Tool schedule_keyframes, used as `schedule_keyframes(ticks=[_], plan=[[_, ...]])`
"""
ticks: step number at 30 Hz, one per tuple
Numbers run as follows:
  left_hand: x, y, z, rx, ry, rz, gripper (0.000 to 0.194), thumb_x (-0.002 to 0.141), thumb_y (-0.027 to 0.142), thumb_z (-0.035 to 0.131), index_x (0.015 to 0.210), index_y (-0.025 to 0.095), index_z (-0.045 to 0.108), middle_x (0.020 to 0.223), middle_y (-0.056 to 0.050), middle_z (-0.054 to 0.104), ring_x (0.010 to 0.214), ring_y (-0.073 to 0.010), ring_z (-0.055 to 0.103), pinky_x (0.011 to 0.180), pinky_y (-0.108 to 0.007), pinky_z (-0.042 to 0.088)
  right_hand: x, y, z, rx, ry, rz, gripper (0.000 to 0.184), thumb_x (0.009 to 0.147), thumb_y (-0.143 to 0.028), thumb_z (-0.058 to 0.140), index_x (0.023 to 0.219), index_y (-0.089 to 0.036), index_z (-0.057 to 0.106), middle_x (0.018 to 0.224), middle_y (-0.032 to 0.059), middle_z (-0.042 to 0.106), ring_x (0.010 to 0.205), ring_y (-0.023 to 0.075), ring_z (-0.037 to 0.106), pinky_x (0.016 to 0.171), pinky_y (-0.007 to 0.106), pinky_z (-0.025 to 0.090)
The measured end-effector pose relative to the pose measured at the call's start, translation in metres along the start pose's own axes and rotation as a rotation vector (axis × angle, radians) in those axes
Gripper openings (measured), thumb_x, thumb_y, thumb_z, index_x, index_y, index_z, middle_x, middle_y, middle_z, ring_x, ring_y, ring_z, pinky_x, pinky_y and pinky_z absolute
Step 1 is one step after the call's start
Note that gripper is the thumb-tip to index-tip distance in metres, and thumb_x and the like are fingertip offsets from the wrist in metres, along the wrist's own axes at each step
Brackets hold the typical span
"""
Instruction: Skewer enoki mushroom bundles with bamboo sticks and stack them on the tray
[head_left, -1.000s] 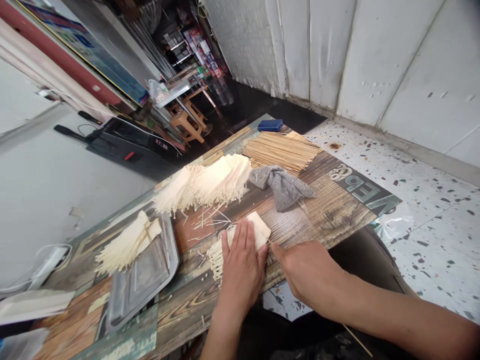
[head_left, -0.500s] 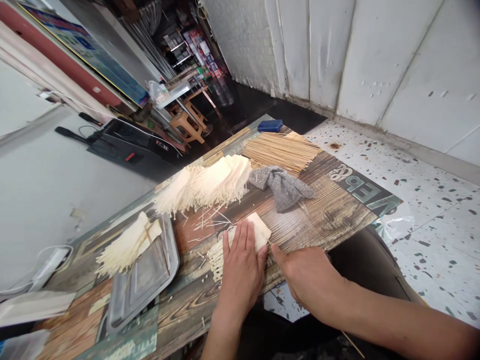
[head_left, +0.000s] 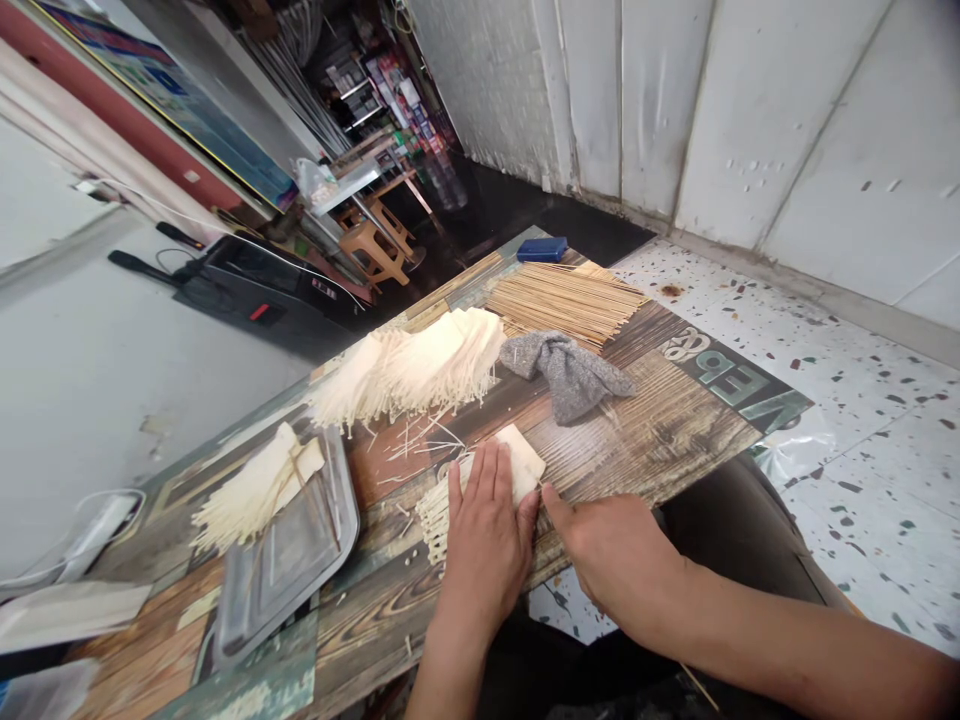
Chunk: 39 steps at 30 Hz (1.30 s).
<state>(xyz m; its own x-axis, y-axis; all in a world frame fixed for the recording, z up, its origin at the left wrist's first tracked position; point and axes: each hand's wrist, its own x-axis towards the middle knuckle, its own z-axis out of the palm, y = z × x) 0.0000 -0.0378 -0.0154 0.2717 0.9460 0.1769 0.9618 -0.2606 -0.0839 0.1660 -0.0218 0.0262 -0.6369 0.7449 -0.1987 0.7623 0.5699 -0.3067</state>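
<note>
Fingers stretched flat, my left hand (head_left: 489, 530) presses a bunch of enoki mushrooms (head_left: 526, 460) onto the table. The block-like base sticks out right of my fingers and the thin stems fan out to the left. My right hand (head_left: 619, 545) is closed around a thin bamboo skewer (head_left: 699, 688); its front end meets the base's near corner by my index finger, and its tail shows below my wrist. How deep the tip sits is hidden. Loose enoki stems (head_left: 427, 438) lie behind the bunch.
On the wood-patterned table (head_left: 675, 420) are a pile of enoki (head_left: 420, 360), bamboo skewers (head_left: 566, 300), a grey cloth (head_left: 570, 375) and a blue case (head_left: 541, 249). At left, a metal tray (head_left: 281, 590) bears skewered enoki (head_left: 259, 490). A black speaker-like box (head_left: 255, 290) stands beyond.
Very little differs. My right fingertip sits slightly closer to the enoki base, and the skewer's tail has shifted a little. My left hand stays flat on the bunch.
</note>
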Motion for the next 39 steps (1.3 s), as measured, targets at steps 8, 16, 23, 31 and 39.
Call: schedule_keyframes(ticks=[8, 16, 23, 31, 39], plan=[[-0.001, 0.0, 0.0, 0.019, -0.007, 0.012, 0.054, 0.1, 0.035, 0.028, 0.142, 0.002, 0.034, 0.145, -0.023, 0.042, 0.139, -0.0291, 0.034, 0.113, -0.057, 0.023, 0.0, 0.007, -0.011, 0.022, -0.005, -0.011, 0.044, 0.081, -0.007, 0.048, 0.124, -0.008, 0.057, 0.075, 0.0109, 0.072, 0.067, 0.0194, 0.067, 0.05, 0.026, 0.036], [-0.001, 0.001, 0.001, 0.029, -0.005, 0.003, 0.054, 0.1, 0.035, 0.028, 0.141, 0.001, 0.035, 0.145, -0.023, 0.043, 0.138, -0.0291, 0.035, 0.113, -0.056, 0.023, -0.001, 0.012, -0.023, 0.044, -0.038, -0.041, 0.038, 0.081, -0.011, 0.049, 0.115, -0.01, 0.064, 0.076, 0.0104, 0.072, 0.07, 0.0245, 0.068, 0.051, 0.032, 0.031], [-0.001, 0.001, 0.0, 0.01, -0.007, -0.005, 0.052, 0.1, 0.034, 0.029, 0.141, 0.003, 0.035, 0.145, -0.022, 0.042, 0.139, -0.0291, 0.035, 0.114, -0.055, 0.023, 0.005, 0.011, -0.03, 0.048, -0.065, -0.045, 0.035, 0.081, -0.01, 0.047, 0.11, -0.01, 0.066, 0.075, 0.0107, 0.072, 0.069, 0.0247, 0.067, 0.052, 0.032, 0.031], [-0.001, -0.001, 0.002, 0.018, -0.012, 0.02, 0.054, 0.099, 0.034, 0.029, 0.141, 0.0, 0.034, 0.146, -0.023, 0.042, 0.139, -0.0299, 0.035, 0.112, -0.058, 0.024, 0.007, 0.006, -0.025, 0.059, -0.131, 0.013, 0.038, 0.084, -0.01, 0.046, 0.118, -0.009, 0.061, 0.081, 0.0126, 0.072, 0.075, 0.0254, 0.068, 0.054, 0.031, 0.036], [-0.001, -0.001, 0.003, 0.041, 0.017, 0.032, 0.053, 0.1, 0.033, 0.029, 0.14, -0.001, 0.035, 0.144, -0.022, 0.044, 0.137, -0.0299, 0.037, 0.113, -0.056, 0.023, 0.008, 0.005, -0.02, 0.071, -0.112, 0.021, 0.039, 0.085, -0.01, 0.046, 0.121, -0.008, 0.06, 0.084, 0.0139, 0.072, 0.078, 0.0261, 0.068, 0.056, 0.031, 0.039]])
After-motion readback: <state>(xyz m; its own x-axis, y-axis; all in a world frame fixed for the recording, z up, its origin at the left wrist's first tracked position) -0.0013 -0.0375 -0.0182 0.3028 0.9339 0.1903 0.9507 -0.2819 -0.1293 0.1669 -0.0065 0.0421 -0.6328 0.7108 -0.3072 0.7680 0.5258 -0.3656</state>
